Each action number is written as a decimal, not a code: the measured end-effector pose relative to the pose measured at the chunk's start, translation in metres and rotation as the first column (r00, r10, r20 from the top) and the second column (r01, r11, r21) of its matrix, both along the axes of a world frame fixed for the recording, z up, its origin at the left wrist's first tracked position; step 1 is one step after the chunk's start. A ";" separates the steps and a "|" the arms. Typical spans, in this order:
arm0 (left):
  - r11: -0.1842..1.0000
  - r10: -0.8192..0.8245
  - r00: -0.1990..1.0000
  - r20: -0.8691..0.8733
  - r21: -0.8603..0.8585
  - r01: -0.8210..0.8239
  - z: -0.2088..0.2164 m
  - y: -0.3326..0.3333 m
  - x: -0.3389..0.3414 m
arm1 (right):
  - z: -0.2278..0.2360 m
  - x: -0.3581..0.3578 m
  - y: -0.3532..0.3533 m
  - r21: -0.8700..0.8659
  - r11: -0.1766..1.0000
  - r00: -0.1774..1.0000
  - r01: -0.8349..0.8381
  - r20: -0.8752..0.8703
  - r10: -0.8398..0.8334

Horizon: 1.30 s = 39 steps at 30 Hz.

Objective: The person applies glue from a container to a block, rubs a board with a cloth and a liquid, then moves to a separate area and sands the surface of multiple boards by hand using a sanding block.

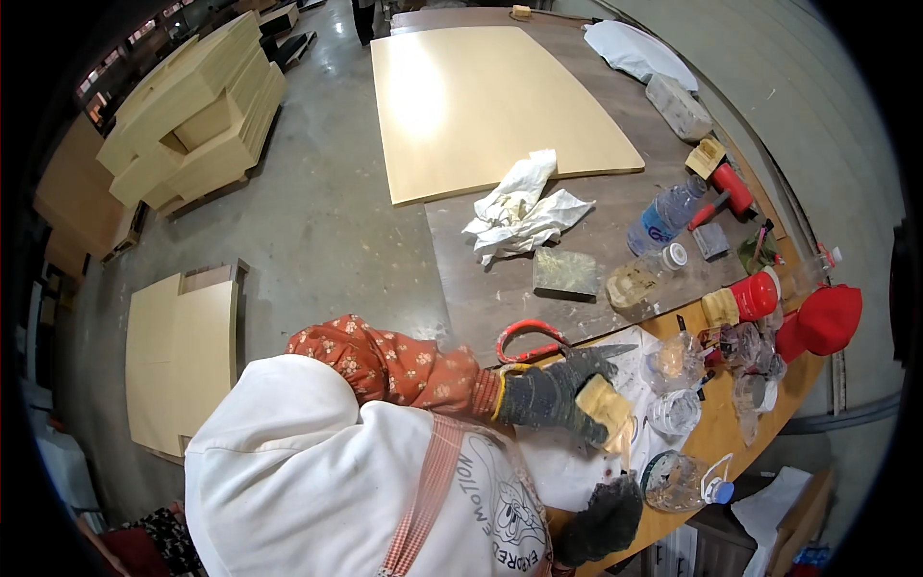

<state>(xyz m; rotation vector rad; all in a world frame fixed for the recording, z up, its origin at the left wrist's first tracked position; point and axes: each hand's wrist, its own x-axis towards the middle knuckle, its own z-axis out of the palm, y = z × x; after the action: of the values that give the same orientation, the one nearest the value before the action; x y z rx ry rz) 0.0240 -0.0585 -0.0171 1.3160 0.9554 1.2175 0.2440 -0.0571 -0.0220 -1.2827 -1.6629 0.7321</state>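
My left hand (pixel 553 394), in a dark grey glove below a red flowered sleeve, is closed on a yellow sponge (pixel 604 406) over a white cloth (pixel 553 466). Just behind that hand lies a red looped handle (pixel 531 329); a pointed grey tip shows beyond the glove, perhaps of the same tool. My right hand (pixel 608 514), in a black glove, is raised close below the sponge with its fingers together. A thin brownish piece shows between its fingertips and the sponge; what it is, I cannot make out. Clear plastic tubs (pixel 673 412) stand right of the cloth.
A large pale board (pixel 490 106) lies on the brown table. Nearer are a crumpled white cloth (pixel 524 212), a grey block (pixel 565 273), a water bottle (pixel 668 213) and a jar (pixel 642 279). A red cap (pixel 822 322) and jug (pixel 678 481) stand right. Stacked panels (pixel 192 115) occupy the floor.
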 end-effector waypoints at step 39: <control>0.977 0.142 0.979 0.146 -0.178 -0.115 -0.004 -0.006 -0.023 | 0.014 0.005 0.013 0.352 0.695 0.730 -0.627 0.577 0.367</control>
<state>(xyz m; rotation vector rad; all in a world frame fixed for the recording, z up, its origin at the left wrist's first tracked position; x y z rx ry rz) 0.0010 -0.0640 -0.0208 1.0217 1.0177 1.2895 0.2494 -0.0442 -0.0075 -0.5914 -2.4690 0.2125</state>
